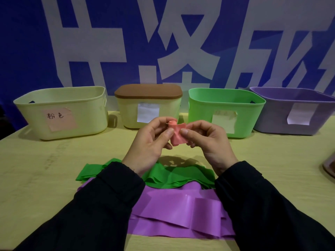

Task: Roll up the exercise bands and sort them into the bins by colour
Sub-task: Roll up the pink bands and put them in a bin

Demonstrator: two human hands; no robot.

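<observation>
Pink band [177,134], mostly rolled, held up above the desk [45,178] between both hands. Left hand [152,140] pinches it from the left, thumb on the front face, fingers curled behind. Right hand [206,140] pinches from the right the same way, thumb tip just beside the left thumb. Palms face the camera, wrists bent up; black sleeves [101,205] run in from the near edge.

Desk is pale yellow-green wood. Far wall is a blue banner [27,42] with large pale characters.

Four bins in a row along the far edge, left to right: cream bin [87,113] with a pink handwritten label, cream bin with brown lid [148,91] and a white label, green bin [199,109], purple bin [272,116]. Last two also carry paper labels; text not readable.

Roll's long axis is roughly vertical, tilted slightly; spiral end points up and away, loose flap hangs at the bottom and flares to the right at the top.

Green band [181,176] lies loose and rumpled on the desk under the hands, long axis left-right. Purple band [174,214] lies nearer, overlapping the green band's near edge, also left-right, folded in layers.
</observation>
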